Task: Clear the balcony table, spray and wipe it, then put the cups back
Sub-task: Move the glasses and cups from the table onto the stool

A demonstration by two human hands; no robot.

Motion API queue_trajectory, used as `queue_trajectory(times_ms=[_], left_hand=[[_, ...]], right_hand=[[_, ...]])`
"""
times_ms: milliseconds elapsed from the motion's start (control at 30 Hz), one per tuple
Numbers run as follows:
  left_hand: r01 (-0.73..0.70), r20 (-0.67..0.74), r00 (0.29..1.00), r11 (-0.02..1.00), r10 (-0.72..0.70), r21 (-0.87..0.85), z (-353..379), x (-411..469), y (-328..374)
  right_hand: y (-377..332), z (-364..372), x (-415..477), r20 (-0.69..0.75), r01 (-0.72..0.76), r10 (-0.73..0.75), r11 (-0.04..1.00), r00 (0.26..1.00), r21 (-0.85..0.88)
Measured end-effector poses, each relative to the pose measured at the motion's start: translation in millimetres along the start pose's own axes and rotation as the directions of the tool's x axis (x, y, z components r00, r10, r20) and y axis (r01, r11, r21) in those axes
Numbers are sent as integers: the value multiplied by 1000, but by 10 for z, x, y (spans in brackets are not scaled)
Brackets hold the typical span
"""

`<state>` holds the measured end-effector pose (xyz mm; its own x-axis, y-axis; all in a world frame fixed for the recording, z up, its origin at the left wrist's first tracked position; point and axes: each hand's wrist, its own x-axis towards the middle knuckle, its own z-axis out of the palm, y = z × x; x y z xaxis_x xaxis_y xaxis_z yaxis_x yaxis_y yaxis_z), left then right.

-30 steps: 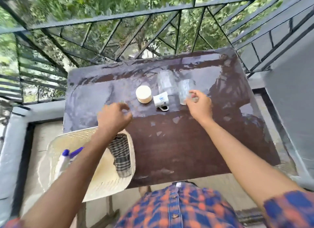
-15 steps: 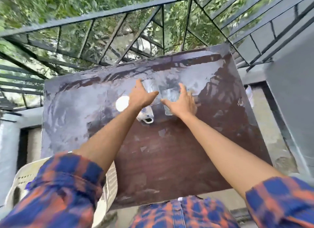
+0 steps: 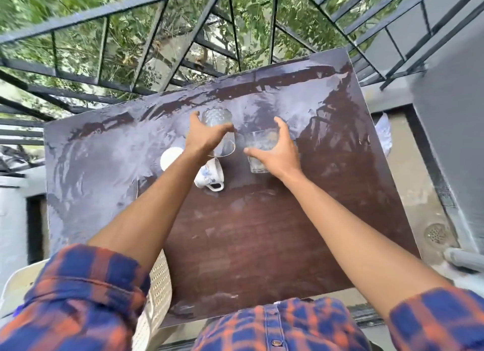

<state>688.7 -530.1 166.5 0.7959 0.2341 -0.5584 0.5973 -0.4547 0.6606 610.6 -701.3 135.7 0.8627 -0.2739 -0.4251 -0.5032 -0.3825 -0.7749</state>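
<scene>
Seen from the head, the left hand [image 3: 207, 139] has its fingers curled around a clear glass [image 3: 218, 120] above the middle of the brown table [image 3: 262, 235]. The right hand [image 3: 279, 153] grips a second glass [image 3: 259, 145] just beside. A white mug [image 3: 209, 179] and a white cup [image 3: 169, 158] are near the left wrist.

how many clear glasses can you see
2. A tall glass gripped by the left hand; a shorter glass just right of it, the right hand curled round it. None looks hidden.
</scene>
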Motion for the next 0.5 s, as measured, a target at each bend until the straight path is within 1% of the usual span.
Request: queue_trajectory(times_ms=[133, 200, 300, 367, 433, 500], left_hand=[[10, 50, 999, 993, -4, -115, -128, -91, 72], [-9, 47, 999, 988, 17, -157, -247, -150, 96], [-20, 46, 998, 969, 32, -246, -532, -274, 113], [-46, 15, 999, 955, 52, -294, -801, -409, 89], [-93, -52, 995, 946, 81, -311, -1135, -567, 39], [-131, -150, 985, 936, 86, -328, -1500, -706, -51]], right_hand=[[-31, -158, 44, -24, 6, -2, 980, 1000, 200], [-120, -217, 56, -24, 36, -31, 970, 999, 240], [-347, -250, 47, -17, 123, -123, 970, 992, 211], [-583, -203, -4, -12, 206, -207, 963, 978, 172], [-862, -79, -100, 20, 281, -286, 950, 958, 136], [-1167, 109, -212, 53, 349, -356, 931, 933, 101]])
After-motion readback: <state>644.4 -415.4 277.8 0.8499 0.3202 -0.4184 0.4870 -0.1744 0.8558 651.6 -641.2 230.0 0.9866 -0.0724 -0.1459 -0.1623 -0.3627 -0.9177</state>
